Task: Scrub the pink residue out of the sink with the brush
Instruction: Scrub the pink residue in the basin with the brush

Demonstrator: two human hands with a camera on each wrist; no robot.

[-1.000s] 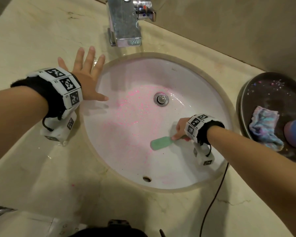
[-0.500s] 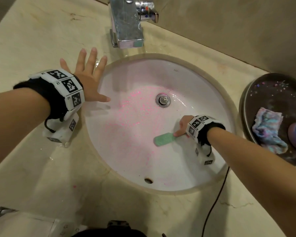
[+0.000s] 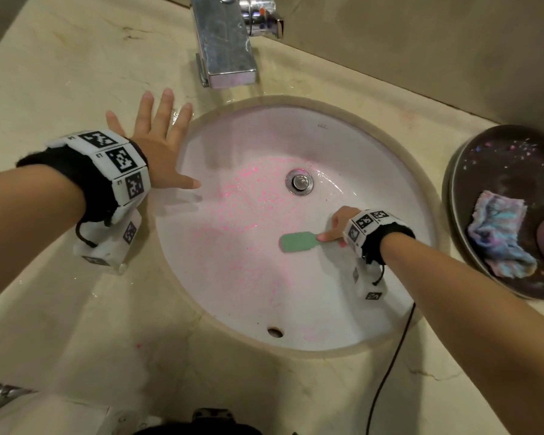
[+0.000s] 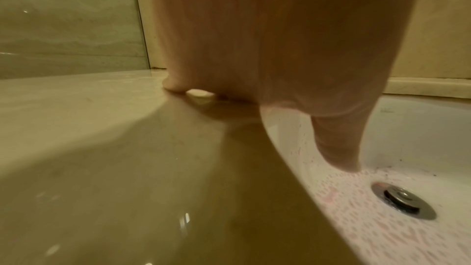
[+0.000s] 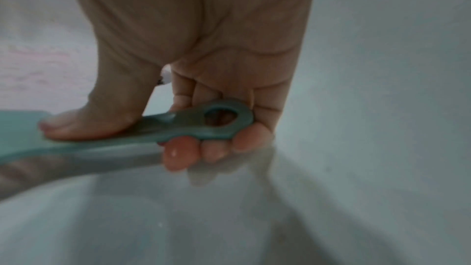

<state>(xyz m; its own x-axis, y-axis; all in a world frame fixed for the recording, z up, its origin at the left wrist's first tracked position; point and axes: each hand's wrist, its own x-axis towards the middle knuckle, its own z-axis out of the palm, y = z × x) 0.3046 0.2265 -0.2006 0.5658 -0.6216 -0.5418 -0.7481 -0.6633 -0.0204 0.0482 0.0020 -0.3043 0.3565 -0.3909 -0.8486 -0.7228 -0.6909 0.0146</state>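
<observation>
A white oval sink (image 3: 343,127) is set in a beige counter, with speckled pink residue (image 3: 242,208) across its left and middle floor around the drain (image 3: 299,182). My right hand (image 3: 338,227) grips the handle of a green brush (image 3: 297,242), thumb pressed along the top and fingers curled beneath, as the right wrist view shows on the brush handle (image 5: 193,126). The brush head lies flat on the basin floor, right of the residue. My left hand (image 3: 157,146) rests flat on the counter at the sink's left rim, fingers spread, thumb (image 4: 336,148) reaching into the basin.
A chrome faucet (image 3: 226,42) stands behind the sink. A dark round tray (image 3: 484,146) on the right holds a multicoloured cloth (image 3: 496,230) and a blue object at the frame edge. A black cable (image 3: 390,365) runs over the counter's front right. The overflow hole (image 3: 275,332) faces front.
The brush has slid a little up and to the right across the basin floor with my right hand. My left hand has stayed planted on the rim.
</observation>
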